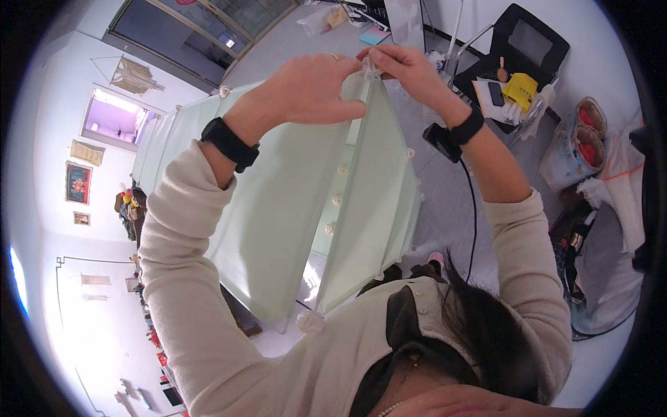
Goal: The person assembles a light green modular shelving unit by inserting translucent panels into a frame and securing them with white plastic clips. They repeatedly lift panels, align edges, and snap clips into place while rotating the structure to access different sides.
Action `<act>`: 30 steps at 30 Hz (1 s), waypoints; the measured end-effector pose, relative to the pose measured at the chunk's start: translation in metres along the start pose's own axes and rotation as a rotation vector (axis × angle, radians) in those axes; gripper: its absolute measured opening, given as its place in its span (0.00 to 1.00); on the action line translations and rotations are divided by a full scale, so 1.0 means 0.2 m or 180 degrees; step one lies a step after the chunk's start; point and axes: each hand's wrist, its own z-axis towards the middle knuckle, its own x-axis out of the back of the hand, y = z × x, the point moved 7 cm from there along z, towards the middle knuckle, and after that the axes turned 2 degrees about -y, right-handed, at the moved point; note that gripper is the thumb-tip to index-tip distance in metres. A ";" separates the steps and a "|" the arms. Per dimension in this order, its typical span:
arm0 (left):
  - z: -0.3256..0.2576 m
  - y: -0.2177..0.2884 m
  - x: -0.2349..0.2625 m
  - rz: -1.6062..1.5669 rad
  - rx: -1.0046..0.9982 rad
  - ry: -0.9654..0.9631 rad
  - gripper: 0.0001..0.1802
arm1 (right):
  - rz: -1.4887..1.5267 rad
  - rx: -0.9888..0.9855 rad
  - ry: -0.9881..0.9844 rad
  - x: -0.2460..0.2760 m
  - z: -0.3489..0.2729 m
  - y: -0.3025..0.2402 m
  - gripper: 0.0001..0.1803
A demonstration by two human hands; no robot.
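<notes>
A large pale green structure (271,187) of smooth panels with ribbed edges stretches away to the left before me. At its raised far end is a translucent white knotted tie (372,69). My right hand (410,73) pinches this tie between thumb and fingertips. From the other side my left hand (302,90) has its fingers curled at the tie, with its thumb apart, lower along the panel edge. The left fingertips are partly hidden. Between two panels a long gap shows several whitish round knots (336,200) inside. Another whitish knot (310,322) sits near my body.
A black chair (517,52) at the far right bears papers, a phone, a brush and a yellow packet (520,90). Bags (580,142) stand beside it on the floor. A black cable (474,208) hangs from my right wrist device. Framed pictures (78,182) hang on the left wall.
</notes>
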 end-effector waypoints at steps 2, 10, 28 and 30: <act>0.00 0.02 0.01 0.0115 -0.0108 0.0014 0.35 | -0.0086 0.0023 0.0002 0.00 0.00 0.00 0.19; 0.01 0.02 0.03 -0.0004 -0.0162 -0.0143 0.35 | -0.0201 -0.0045 -0.0204 -0.01 -0.01 0.01 0.19; 0.03 0.05 -0.02 0.0205 -0.0251 -0.0325 0.37 | -0.0412 0.0083 -0.0264 -0.01 0.00 0.02 0.19; 0.03 0.05 -0.02 0.0177 -0.0285 -0.0176 0.37 | -0.0475 0.0172 -0.0239 -0.01 0.00 0.01 0.19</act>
